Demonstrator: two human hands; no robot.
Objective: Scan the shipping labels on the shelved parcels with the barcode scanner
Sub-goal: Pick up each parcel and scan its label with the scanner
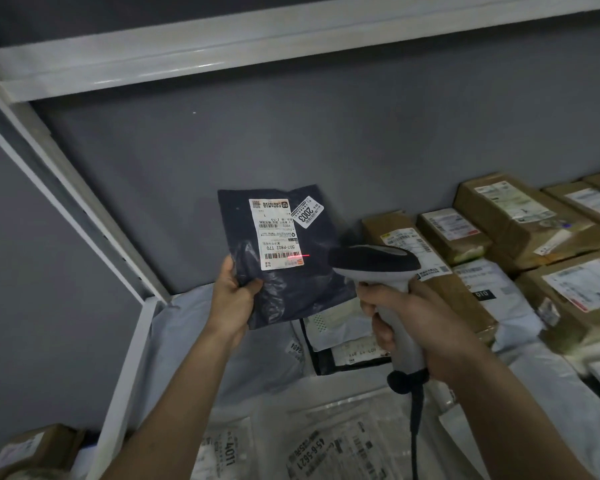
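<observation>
My left hand [234, 299] grips the lower left corner of a dark plastic mailer parcel [302, 282], holding it upright above the shelf. Its white shipping label [278, 233] faces me upside down, and a small white sticker reading 2003 [306, 212] sits beside it. My right hand [420, 320] grips the handle of a white and black barcode scanner [374, 263], whose head points at the label from the right. A red scan line [297, 257] falls across the barcode at the label's lower edge. The scanner's black cable [414, 427] hangs down.
Brown cardboard boxes with labels [513, 209] are stacked at the right of the shelf. White and clear poly mailers [326, 445] cover the shelf in front. A white metal shelf frame [132, 341] runs down the left, another shelf beam [222, 46] overhead. A box [35, 448] sits lower left.
</observation>
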